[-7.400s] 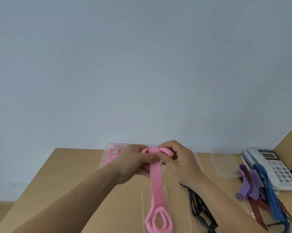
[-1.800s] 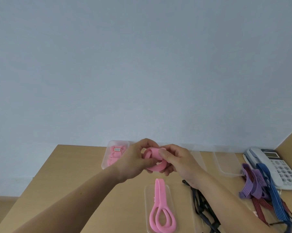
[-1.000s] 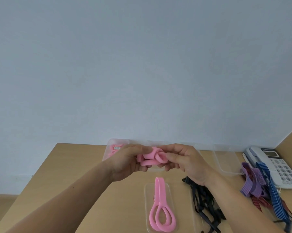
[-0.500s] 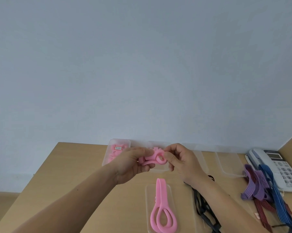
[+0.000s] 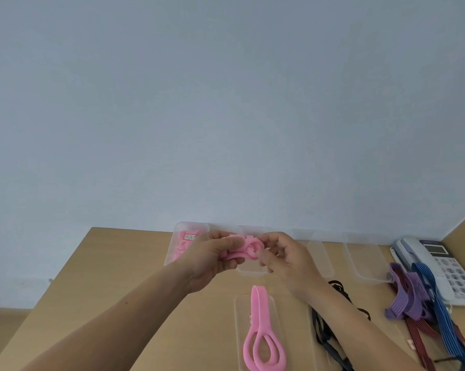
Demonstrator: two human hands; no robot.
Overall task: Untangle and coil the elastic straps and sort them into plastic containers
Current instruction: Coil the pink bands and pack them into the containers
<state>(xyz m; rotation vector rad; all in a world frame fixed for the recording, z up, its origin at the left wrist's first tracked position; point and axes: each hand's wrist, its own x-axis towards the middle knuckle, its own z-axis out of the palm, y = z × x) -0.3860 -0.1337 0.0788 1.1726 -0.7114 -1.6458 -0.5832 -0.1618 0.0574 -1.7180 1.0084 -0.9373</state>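
Observation:
A coiled pink elastic strap (image 5: 246, 246) is held above the wooden table between both hands. My left hand (image 5: 211, 259) grips its left side with curled fingers. My right hand (image 5: 287, 257) pinches its right side. A second pink strap (image 5: 260, 330) lies uncoiled on a clear lid (image 5: 239, 330) near me. A clear container (image 5: 173, 247) at the back left holds pink coils. More clear containers (image 5: 360, 261) stand along the wall. Black straps (image 5: 326, 330) lie under my right forearm.
Purple (image 5: 408, 298), blue (image 5: 440, 311) and dark red (image 5: 418, 336) straps lie tangled at the right. A white desk phone (image 5: 445, 263) stands behind them. The wooden table (image 5: 113, 269) meets a pale blue wall at the back.
The long hanging pink strap has been rolled into a tight coil between both hands. In the last second the coil has stayed in front of the containers, with my right fingers shifting on it.

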